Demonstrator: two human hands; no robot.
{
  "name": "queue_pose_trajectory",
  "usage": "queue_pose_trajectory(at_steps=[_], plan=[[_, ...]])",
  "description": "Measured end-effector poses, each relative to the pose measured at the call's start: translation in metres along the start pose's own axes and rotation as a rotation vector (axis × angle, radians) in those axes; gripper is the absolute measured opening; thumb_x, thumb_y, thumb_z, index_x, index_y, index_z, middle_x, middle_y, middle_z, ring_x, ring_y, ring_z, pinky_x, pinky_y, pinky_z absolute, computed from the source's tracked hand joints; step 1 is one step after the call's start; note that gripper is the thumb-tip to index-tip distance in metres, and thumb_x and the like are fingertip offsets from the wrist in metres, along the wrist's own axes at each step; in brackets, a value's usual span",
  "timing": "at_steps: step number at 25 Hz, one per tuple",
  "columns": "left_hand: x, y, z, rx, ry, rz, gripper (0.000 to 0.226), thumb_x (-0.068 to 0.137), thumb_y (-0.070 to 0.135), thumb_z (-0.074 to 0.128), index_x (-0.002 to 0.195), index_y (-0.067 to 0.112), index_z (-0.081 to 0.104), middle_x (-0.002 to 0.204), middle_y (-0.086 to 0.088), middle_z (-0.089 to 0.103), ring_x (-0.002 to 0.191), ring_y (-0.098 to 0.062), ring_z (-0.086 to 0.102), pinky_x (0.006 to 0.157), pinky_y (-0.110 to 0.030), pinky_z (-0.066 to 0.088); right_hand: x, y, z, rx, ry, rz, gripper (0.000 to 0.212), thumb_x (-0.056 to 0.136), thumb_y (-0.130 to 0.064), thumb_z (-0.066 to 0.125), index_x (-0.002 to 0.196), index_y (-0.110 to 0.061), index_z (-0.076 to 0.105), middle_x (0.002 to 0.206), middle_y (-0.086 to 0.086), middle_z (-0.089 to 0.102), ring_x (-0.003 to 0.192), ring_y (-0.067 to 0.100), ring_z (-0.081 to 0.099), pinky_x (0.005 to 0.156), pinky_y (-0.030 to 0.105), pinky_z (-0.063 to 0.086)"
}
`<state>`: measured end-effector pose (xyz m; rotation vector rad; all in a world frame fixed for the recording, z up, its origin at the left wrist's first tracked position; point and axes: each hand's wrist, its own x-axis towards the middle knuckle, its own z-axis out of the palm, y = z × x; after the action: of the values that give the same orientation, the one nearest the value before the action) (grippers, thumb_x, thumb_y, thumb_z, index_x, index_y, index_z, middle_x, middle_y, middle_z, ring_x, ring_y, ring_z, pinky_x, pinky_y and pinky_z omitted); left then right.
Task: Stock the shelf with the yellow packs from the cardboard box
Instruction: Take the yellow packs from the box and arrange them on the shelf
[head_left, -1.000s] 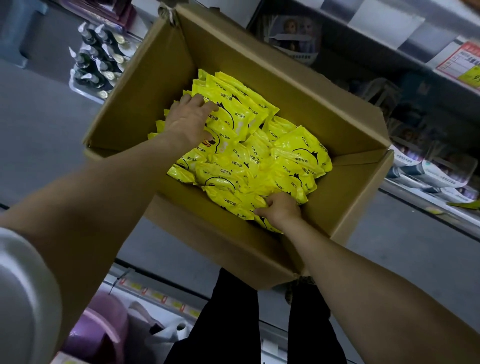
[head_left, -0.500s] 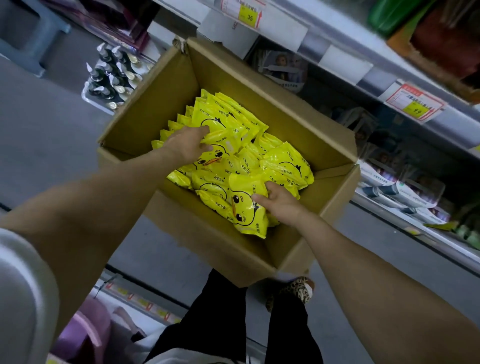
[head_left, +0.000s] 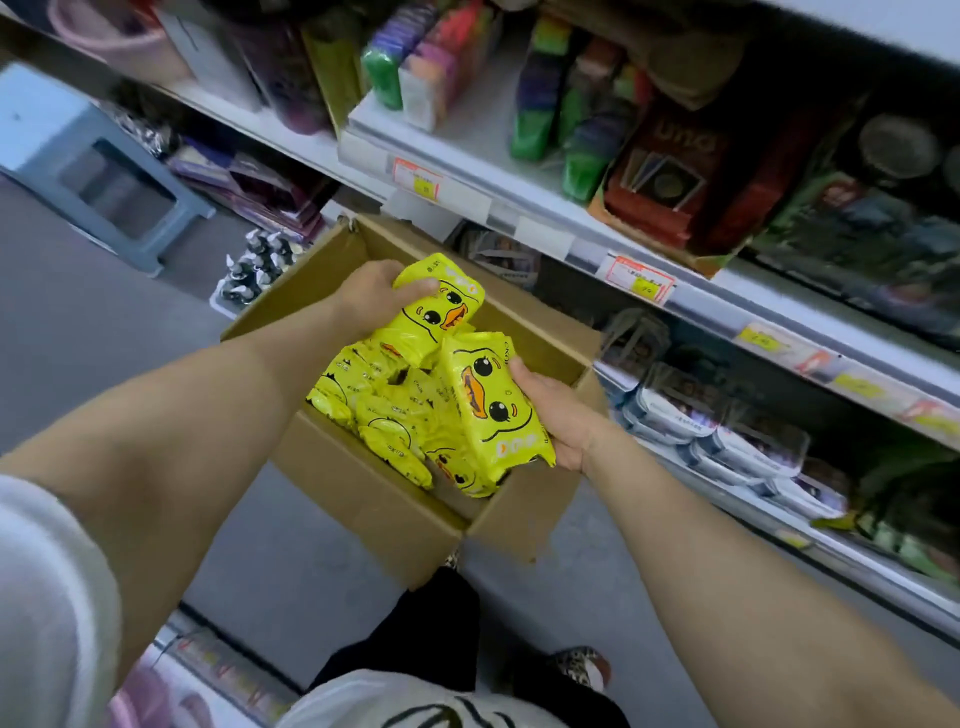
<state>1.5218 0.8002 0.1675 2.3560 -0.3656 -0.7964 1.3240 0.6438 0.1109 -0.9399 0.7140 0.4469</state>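
Observation:
An open cardboard box (head_left: 374, 499) stands on the floor in front of the shelves, with several yellow duck-print packs (head_left: 384, 415) loose inside it. My left hand (head_left: 369, 296) grips one yellow pack (head_left: 447, 306) above the far side of the box. My right hand (head_left: 556, 410) holds another yellow pack (head_left: 493, 410) from its right side, raised over the near right corner of the box. The shelf (head_left: 519, 182) rises just behind and to the right of the box.
The shelf boards carry colourful boxed goods (head_left: 665, 171) above and white packets (head_left: 727, 441) lower down, with price tags (head_left: 641, 278) on the edges. A blue-grey stool (head_left: 98, 176) and a tray of small bottles (head_left: 254, 270) stand on the floor at left. My legs are below the box.
Both hands have lifted a yellow pack each out of the pile in the box. The view has tilted up, bringing more of the shelves into sight.

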Motion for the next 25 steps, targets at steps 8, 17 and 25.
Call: queue_pose_trajectory(at_steps=[8,17,25], plan=[[-0.086,0.142,0.053,-0.019,-0.251,0.0,0.058,0.06,0.042,0.089,0.109,0.017,0.069,0.097,-0.005,0.076,0.089,-0.027,0.072,0.086,-0.047,0.056,-0.17,-0.04,-0.104,-0.058,-0.108,-0.281,0.049,0.076,-0.011,0.074,0.123,-0.006,0.06,0.116,0.017,0.071,0.099,0.029,0.071,0.078,0.041,0.059],[-0.188,0.378,0.09,0.219,-0.259,0.325,0.042,0.066,0.017,0.084,0.104,0.008,0.067,0.09,-0.011,0.075,0.077,-0.026,0.074,0.079,-0.047,0.059,-0.373,-0.114,-0.22,-0.38,0.275,-0.705,0.05,0.073,0.008,0.078,0.117,-0.011,0.063,0.114,0.017,0.071,0.104,0.038,0.068,0.085,0.053,0.057],[-0.207,0.567,0.114,0.383,-0.114,0.63,0.045,0.066,0.029,0.088,0.101,0.01,0.066,0.096,-0.005,0.073,0.084,-0.024,0.071,0.078,-0.037,0.057,-0.499,-0.188,-0.306,-0.443,0.684,-1.006,0.039,0.073,-0.005,0.082,0.108,-0.014,0.068,0.103,0.008,0.075,0.092,0.029,0.073,0.082,0.05,0.059]])
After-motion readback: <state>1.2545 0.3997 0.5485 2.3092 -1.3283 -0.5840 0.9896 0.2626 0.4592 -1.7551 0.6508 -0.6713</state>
